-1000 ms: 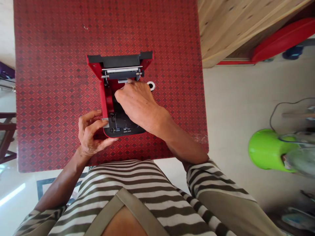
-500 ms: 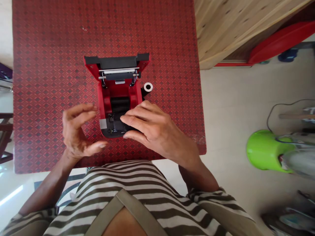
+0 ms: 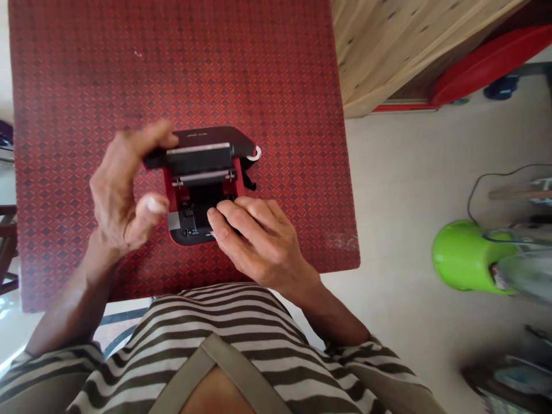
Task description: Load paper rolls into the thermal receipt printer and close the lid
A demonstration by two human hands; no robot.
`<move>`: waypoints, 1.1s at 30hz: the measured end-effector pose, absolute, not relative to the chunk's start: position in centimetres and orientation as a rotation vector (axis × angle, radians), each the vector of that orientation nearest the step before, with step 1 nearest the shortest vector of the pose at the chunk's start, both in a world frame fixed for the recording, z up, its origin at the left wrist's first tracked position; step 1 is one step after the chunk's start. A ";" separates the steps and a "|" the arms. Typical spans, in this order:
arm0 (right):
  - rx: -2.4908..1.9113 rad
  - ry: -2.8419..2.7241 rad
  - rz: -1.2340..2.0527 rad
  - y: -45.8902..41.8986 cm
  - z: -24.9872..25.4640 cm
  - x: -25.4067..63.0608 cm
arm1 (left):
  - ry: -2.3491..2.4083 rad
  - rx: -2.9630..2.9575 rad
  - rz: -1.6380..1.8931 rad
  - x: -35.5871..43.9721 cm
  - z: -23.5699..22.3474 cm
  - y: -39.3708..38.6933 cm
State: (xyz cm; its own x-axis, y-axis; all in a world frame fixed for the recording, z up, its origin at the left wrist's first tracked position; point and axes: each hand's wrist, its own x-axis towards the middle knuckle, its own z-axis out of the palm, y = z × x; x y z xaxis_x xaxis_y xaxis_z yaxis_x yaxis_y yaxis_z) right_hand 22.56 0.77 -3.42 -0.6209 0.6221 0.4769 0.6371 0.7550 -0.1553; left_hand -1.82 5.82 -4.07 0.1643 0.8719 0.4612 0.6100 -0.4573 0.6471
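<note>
Our left hand (image 3: 121,192) is spread wide. Its fingertips are up at the near left corner of the lid (image 3: 207,137), and its thumb sticks out apart from the fingers, beside the machine. The hand is blurry, so we can't tell how hard it touches. Our right hand (image 3: 259,238) lies palm down, with its fingers bunched close together over the front of the little red and black machine (image 3: 202,192). We can't tell if those fingers pinch something or just press down.

So the machine sits between our two hands, just right of the left thumb and under the right fingertips. The lid hangs tilted over it, past the right fingers, not shut yet. We think the step in hand is swinging the lid down. The next move seems to call for the left hand to guide the lid, and for the right fingers to get out from under it so they don't get nipped.

Farther past our right hand, a white ring on a roll (image 3: 257,154) peeks out by the lid's edge. All of this is on the red table (image 3: 280,86).

Half a second ago, the lid stood wide open and leaned back; now we see its black top. Our left hand was lower then, off to the machine's left. Our right hand was at the front then too.
</note>
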 end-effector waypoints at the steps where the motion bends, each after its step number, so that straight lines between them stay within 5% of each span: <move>1: -0.940 -2.436 -0.058 0.6 -3.4 22.5 | 1.264 2.301 1.143 -2.1 -4.6 5.1; 11: -0.897 -2.367 -0.137 0.9 -4.0 22.3 | 1.069 2.437 1.136 -2.8 -7.8 2.9; 20: -0.943 -2.126 0.116 1.7 -4.1 24.3 | 1.101 2.474 1.080 -2.8 -8.1 2.8; 33: -1.489 -1.764 0.455 5.1 -13.9 27.5 | 1.413 2.370 1.300 -3.5 -11.1 -2.3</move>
State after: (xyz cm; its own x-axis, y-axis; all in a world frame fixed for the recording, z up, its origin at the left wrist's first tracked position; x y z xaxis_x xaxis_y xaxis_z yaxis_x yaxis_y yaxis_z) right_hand 27.45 5.07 -13.86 -0.0217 0.9461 0.3232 0.6717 0.2532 -0.6962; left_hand -3.45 -2.32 -11.05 0.2093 0.7571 0.6189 0.6795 -0.5677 0.4647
